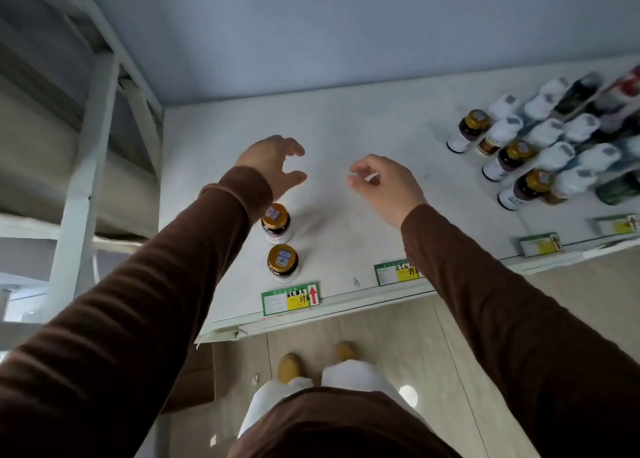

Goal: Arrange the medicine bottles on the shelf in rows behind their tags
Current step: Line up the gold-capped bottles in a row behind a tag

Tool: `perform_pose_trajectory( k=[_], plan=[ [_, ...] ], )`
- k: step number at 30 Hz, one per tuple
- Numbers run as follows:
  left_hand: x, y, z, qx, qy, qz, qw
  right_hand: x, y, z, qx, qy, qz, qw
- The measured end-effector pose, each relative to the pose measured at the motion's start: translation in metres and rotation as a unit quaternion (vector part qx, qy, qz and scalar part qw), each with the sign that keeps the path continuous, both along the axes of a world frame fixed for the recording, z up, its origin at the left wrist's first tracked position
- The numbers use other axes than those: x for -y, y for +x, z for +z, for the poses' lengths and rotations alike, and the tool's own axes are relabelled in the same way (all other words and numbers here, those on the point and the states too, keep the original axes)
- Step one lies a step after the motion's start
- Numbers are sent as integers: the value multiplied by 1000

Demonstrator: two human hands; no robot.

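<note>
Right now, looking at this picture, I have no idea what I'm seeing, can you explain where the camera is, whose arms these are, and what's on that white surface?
There is no machine here. The camera sits on a person's head and looks forward and down, so you see their own arms in brown sleeves, and their shoes on the floor below. The left hand and the right hand hover above a white shelf with fingers loosely curled, and neither holds anything. Two gold-capped bottles stand one behind the other, behind a green and yellow tag at the shelf's front edge. More tags follow to the right. At the far right stands a crowded group of bottles, some gold-capped, many white-capped.
</note>
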State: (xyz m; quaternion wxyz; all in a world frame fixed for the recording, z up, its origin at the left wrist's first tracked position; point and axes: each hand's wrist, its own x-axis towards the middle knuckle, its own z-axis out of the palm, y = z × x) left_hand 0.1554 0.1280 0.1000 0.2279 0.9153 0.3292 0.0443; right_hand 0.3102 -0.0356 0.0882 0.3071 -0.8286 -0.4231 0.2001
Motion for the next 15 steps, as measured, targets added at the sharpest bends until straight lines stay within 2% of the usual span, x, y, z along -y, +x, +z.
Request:
perform_pose_trajectory(
  k=[5, 7, 15],
  plan=[
    [38, 65, 11, 26, -4, -28, 999, 47, 59, 4, -41, 35, -60, 997],
    [57, 92, 11, 30, -12, -34, 999, 67, 87, 5, -29, 39, -69, 996],
    [134, 206, -12, 73, -60, 36, 995, 120, 206, 14, 23, 25, -13, 999]
  ],
)
